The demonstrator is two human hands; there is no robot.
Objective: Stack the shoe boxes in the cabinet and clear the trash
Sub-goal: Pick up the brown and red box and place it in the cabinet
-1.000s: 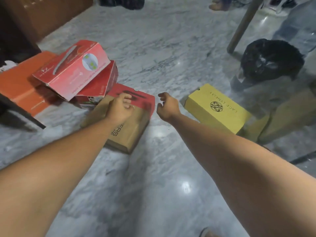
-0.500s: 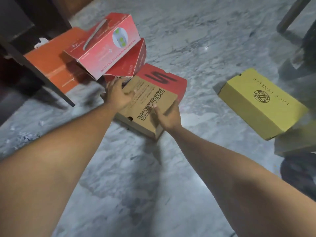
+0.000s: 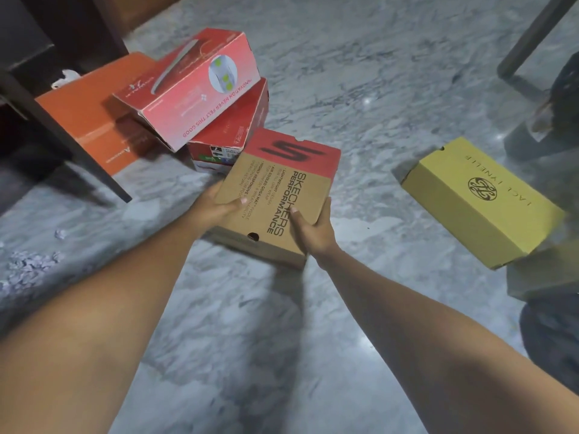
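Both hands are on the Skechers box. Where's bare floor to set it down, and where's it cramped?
Bare marble floor lies between the Skechers box and the yellow box, and beyond both. Crowded on the left: tilted red boxes heaped by the orange box, with paper scraps nearer.

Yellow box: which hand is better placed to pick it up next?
Right, probably. The yellow box lies nearer the right hand than the left hand. Both hands now hold the Skechers box, so one must first let go.
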